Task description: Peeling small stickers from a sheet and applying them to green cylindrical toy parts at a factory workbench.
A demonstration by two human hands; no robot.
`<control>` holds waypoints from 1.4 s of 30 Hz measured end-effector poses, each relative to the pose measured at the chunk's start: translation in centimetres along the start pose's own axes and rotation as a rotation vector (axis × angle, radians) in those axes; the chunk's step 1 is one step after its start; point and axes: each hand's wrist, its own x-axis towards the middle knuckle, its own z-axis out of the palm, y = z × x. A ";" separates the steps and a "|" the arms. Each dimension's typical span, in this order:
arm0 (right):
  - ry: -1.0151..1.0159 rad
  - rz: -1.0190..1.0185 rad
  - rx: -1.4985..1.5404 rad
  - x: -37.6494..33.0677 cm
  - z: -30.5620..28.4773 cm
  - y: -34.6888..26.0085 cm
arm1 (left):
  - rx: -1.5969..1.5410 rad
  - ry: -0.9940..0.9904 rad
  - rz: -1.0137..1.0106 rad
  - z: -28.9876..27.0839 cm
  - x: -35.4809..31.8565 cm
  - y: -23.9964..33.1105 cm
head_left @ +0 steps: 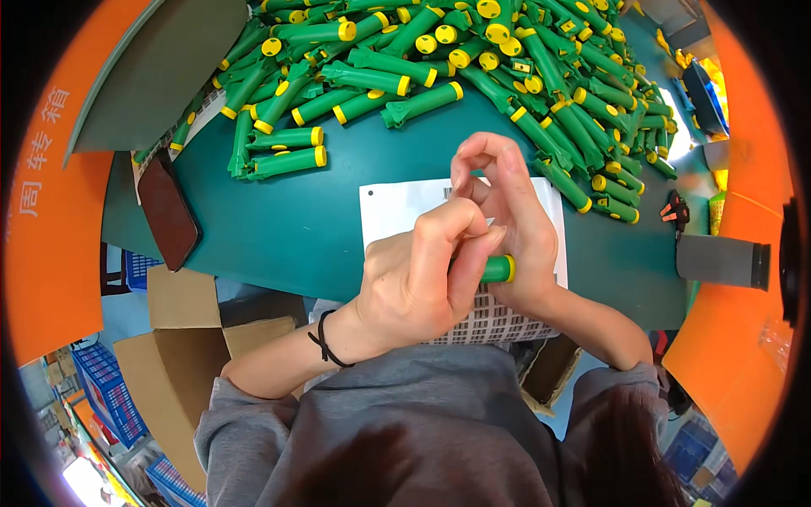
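My left hand (422,270), with a black band on its wrist, is closed in front of my body. A green tube (497,269) with a yellow-rimmed end sticks out from under its thumb. A small white scrap (490,221) shows at the left thumb tip. My right hand (522,220) is cupped close against the left one, its fingers curled over; what they hold, if anything, is hidden. The tube's end lies against the right palm. Beneath both hands is a sheet of printed labels (494,325), with a white sheet (390,203) behind it.
A large heap of green tubes with yellow ends (414,63) covers the far side of the green table (262,228). A dark red flat case (166,209) lies at left, above an open cardboard box (169,363). At right are a grey cylinder (722,260) and small black-and-orange cutters (675,211).
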 end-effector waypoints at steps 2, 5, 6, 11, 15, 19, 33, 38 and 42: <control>-0.012 -0.003 -0.014 -0.2 0.1 -0.1 | 0.021 -0.012 0.032 -0.2 -0.1 0.1; -0.111 0.089 0.017 -0.5 0.9 -1.5 | -0.040 -0.030 0.051 -1.3 0.1 0.1; -0.140 0.156 0.011 -0.5 1.3 -2.2 | -0.125 -0.040 0.037 -1.6 0.2 0.0; -0.024 0.045 0.014 0.6 -1.0 -2.4 | -0.266 0.034 -0.079 -2.4 0.8 -0.5; -0.351 -0.069 -0.052 -0.2 -2.6 -3.8 | -0.103 0.186 -0.194 -2.8 2.2 -1.7; -0.327 -0.190 -0.215 -0.6 -1.4 -4.5 | -0.134 0.134 -0.230 -3.2 2.7 -1.3; -0.176 -0.120 -0.177 -1.2 -1.8 -2.6 | -0.655 0.006 -0.645 -7.0 2.2 -0.9; -0.216 -0.013 -0.129 -1.3 -2.1 -3.4 | -0.820 -0.136 -0.763 -6.8 2.8 -0.3; -0.205 -0.136 -0.307 -1.6 -0.6 -3.4 | -0.997 -0.215 -0.852 -6.3 2.8 -0.8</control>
